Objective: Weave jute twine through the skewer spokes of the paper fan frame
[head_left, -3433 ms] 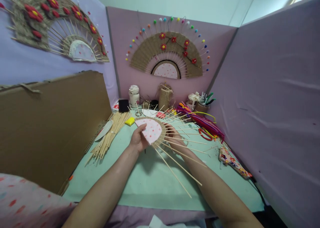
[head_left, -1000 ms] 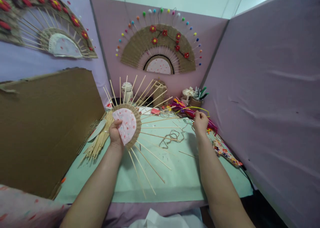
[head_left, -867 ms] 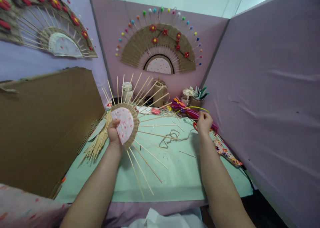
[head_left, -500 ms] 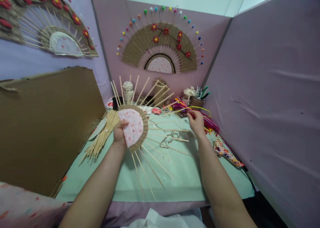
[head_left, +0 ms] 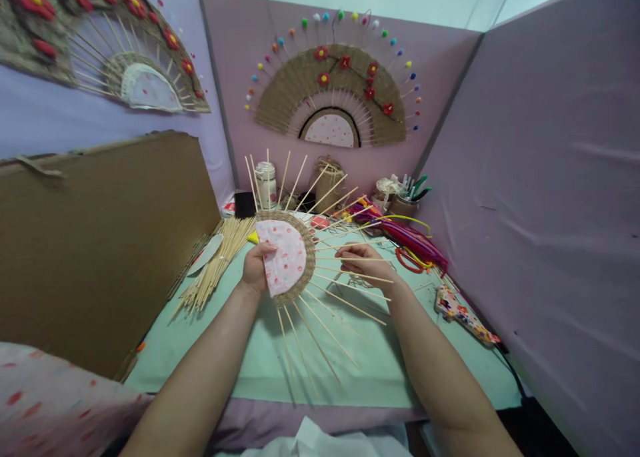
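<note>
My left hand [head_left: 256,267] grips a half-made fan by the flat side of its half-round center, thumb on top. The fan's center is pale pink cloth [head_left: 284,257] with red spots, edged by a woven twine band [head_left: 309,260]. Thin wooden sticks [head_left: 325,318] spread out from the band like rays. My right hand [head_left: 364,262] is among the sticks on the right, some of them passing in front of it. Its fingers are pinched together; whatever they hold is too small to make out. Loose twine [head_left: 361,281] lies just below that hand.
A bundle of sticks [head_left: 220,265] lies on the left beside a white oval piece [head_left: 206,254]. At the back stand a white jar [head_left: 266,185], a twine spool [head_left: 330,185] and a pen pot [head_left: 403,205]. Pipe cleaners [head_left: 407,235] and a patterned glue gun [head_left: 465,313] lie right.
My right hand has moved left and down, from near the pipe cleaners to among the fan's sticks. The camera view has shifted slightly; my left hand still holds the fan.
</note>
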Demonstrator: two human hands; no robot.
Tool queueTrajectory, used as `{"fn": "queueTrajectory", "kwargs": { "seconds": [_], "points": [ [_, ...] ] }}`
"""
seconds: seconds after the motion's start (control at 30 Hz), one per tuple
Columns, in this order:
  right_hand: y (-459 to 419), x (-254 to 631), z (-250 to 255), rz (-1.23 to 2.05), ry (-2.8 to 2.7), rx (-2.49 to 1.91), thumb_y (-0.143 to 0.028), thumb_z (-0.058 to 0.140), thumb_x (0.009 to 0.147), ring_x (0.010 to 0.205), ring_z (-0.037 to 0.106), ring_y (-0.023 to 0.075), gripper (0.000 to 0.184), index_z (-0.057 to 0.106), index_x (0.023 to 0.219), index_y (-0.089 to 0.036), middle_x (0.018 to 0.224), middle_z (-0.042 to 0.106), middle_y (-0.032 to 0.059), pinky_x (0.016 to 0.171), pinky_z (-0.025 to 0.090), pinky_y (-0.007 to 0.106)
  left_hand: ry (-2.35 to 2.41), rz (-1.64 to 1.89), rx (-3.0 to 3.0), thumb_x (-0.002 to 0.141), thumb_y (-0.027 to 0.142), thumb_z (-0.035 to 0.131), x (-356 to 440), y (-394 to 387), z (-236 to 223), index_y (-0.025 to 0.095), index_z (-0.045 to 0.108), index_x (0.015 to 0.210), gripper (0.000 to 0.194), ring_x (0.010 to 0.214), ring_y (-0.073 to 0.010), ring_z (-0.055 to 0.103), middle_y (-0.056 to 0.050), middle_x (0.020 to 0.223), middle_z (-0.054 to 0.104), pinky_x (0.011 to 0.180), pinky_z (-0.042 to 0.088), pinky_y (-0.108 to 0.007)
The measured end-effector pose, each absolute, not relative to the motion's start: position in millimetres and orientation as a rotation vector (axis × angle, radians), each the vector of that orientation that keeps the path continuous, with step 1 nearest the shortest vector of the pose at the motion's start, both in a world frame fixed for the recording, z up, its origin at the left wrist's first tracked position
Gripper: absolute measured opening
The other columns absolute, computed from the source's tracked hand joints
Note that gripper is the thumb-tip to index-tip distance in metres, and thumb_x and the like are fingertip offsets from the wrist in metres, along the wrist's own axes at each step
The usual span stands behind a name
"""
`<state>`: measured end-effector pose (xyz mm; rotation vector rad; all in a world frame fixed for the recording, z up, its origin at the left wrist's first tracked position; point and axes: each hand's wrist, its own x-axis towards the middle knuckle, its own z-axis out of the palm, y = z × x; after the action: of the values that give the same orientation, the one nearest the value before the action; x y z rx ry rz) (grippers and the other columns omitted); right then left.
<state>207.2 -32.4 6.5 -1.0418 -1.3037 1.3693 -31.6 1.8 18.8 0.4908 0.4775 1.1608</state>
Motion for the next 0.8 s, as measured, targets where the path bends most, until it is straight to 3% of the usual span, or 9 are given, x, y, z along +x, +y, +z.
{"fn": "queueTrajectory", "kwargs": {
  "seconds": [0.33,0.6,0.8],
  "points": [
    [-39.3,200.0,9.2,1.394,-1.542,-1.123,-0.042,0.069,0.066,0.062,0.051,0.0094,0.031,0.067,0.08,-0.015,0.076,0.061,0.003,0.057,0.04,0.022,0.484,1.166,0.465,0.054,0.009,0.048,-28.3,0.6,17.8,0.009,0.061,0.105,0.052,0.093,-0.0298,0.064,-0.009,0.084,0.072,0.088,0.047,-0.048],
    [-51.9,191.0,21.7,1.313,-1.788,-1.154,-0.049,0.059,0.074,0.059,0.045,0.0081,0.036,0.068,0.082,-0.015,0.07,0.055,0.001,0.052,0.034,0.019,0.505,1.149,0.473,0.054,0.01,0.048,-26.0,1.4,12.9,0.008,0.06,0.108,0.055,0.095,-0.0318,0.063,-0.01,0.086,0.071,0.087,0.047,-0.049],
    [-48.0,206.1,25.8,1.349,-1.729,-1.203,-0.044,0.065,0.069,0.059,0.047,0.0088,0.032,0.068,0.085,-0.016,0.073,0.056,0.0014,0.052,0.036,0.02,0.486,1.186,0.486,0.054,0.009,0.048,-29.5,1.9,18.0,0.009,0.059,0.109,0.056,0.095,-0.0308,0.063,-0.009,0.09,0.071,0.088,0.047,-0.048]
  ]
}}
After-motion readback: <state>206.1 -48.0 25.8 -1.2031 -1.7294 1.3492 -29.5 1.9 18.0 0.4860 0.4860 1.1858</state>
